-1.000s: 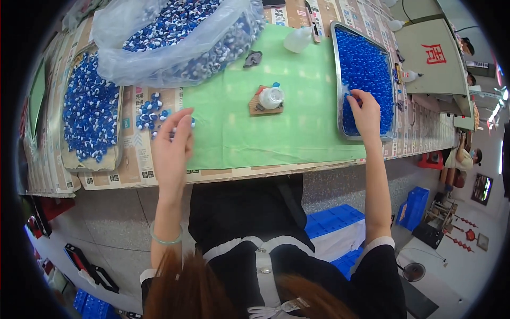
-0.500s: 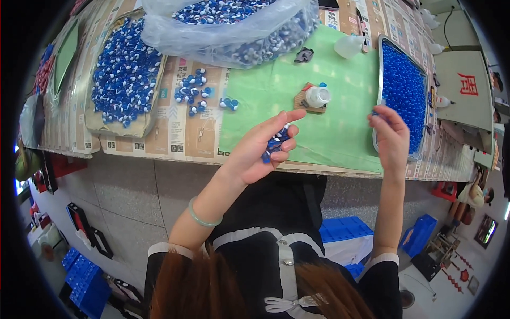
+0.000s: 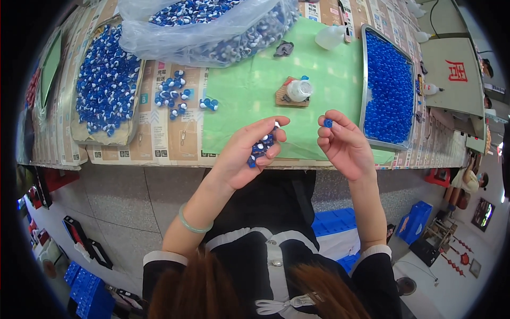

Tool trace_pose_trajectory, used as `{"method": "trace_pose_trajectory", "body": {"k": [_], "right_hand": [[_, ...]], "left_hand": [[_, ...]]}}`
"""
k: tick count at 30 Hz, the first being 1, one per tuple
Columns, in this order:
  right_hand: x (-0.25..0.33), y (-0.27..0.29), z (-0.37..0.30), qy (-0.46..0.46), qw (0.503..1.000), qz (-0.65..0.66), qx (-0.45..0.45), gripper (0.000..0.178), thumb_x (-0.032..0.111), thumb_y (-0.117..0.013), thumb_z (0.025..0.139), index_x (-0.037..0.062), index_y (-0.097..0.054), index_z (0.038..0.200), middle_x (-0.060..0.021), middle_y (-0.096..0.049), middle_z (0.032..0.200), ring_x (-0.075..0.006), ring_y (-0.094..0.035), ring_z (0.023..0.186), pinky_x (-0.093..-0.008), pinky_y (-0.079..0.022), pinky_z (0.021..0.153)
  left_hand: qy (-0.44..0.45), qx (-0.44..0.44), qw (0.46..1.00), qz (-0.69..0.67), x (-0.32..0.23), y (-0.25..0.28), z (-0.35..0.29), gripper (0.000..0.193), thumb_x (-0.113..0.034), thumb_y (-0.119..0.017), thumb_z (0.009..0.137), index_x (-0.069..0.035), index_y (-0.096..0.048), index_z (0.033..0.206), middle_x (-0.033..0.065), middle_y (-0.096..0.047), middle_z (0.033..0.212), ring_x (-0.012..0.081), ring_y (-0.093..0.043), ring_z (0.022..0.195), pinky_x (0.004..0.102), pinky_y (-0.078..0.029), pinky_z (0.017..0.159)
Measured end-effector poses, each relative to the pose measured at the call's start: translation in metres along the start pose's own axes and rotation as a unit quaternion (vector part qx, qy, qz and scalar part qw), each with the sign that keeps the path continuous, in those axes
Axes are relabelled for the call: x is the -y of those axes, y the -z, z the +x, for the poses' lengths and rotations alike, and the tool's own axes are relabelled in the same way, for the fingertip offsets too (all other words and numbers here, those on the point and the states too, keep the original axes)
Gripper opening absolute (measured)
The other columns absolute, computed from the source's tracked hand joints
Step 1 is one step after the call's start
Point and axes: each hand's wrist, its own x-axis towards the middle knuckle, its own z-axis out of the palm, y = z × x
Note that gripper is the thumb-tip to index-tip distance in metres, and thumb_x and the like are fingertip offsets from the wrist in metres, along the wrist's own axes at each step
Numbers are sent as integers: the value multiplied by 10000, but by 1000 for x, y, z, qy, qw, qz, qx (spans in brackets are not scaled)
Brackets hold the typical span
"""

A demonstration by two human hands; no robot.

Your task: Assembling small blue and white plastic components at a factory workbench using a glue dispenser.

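Note:
Several blue-and-white beads (image 3: 260, 146) lie in the curled palm and fingers of my left hand (image 3: 241, 149), over the near edge of the green sheet (image 3: 244, 90). My right hand (image 3: 348, 146) pinches one small blue bead (image 3: 328, 123) between thumb and fingertips, apart from the left hand. Ahead of both hands, a small whitish bottle (image 3: 299, 91) stands on a brown cardboard piece (image 3: 284, 97), with a blue bead (image 3: 305, 77) beside its top. To the right, a metal tray (image 3: 364, 90) is filled with plain blue beads (image 3: 390, 87).
On the left stands a shallow box (image 3: 84, 135) of blue-and-white beads, with loose bead clusters (image 3: 172, 93) beside it. A large clear plastic bag (image 3: 154, 45) of beads sits at the back. Behind the sheet are a squeeze bottle (image 3: 330, 37) and a dark crumpled scrap (image 3: 283, 49).
My right hand has come left from the edge of the metal tray toward my left hand, holding a blue bead. The left hand still holds its beads. The whole view has shifted slightly.

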Motion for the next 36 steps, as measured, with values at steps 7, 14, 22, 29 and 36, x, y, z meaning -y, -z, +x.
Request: {"method": "trace_pose_trajectory", "body": {"k": [7, 14, 22, 29, 36], "right_hand": [[-1, -1, 0, 30, 999, -41, -9, 219, 8, -484, 797, -10, -508, 1014, -116, -523, 943, -137, -523, 775, -236, -439, 683], [1, -3, 3, 82, 987, -130, -40, 203, 0, -487, 792, -24, -515, 991, -109, -543, 922, -139, -537, 766, -247, -445, 680], [6, -10, 13, 150, 961, -229, -50, 198, -18, -514, 770, -29, -536, 967, -100, -565, 867, -145, -552, 756, -230, -447, 672], [17, -23, 42, 343, 620, -701, -73, 157, -15, -579, 716, 1, -576, 872, -50, -581, 803, -124, -549, 724, -241, -431, 646], [22, -27, 50, 403, 457, -793, 16, 124, -12, -595, 688, 12, -570, 807, -78, -571, 807, -199, -544, 737, -269, -431, 649]], "left_hand": [[24, -57, 998, -12, 1, -6, 3, 269, -222, -443, 867, 2, -453, 1017, 25, -481, 745, 48, -410, 534, 128, -298, 360], [0, 3, 999, -36, 1, -2, 5, 297, -249, -437, 870, -1, -434, 1034, 9, -455, 748, 38, -367, 516, 134, -273, 370], [-16, 20, 999, -34, 0, 7, 1, 352, -252, -428, 875, 7, -412, 1113, 9, -450, 778, 36, -368, 550, 127, -271, 373], [-33, 0, 999, 33, -5, 2, -3, 358, -196, -462, 859, 9, -414, 1149, 16, -466, 815, 34, -375, 569, 120, -276, 377], [-45, -10, 999, 25, -2, 16, -2, 320, -154, -473, 852, 7, -440, 1126, 18, -482, 807, 24, -391, 557, 120, -276, 378]]}}
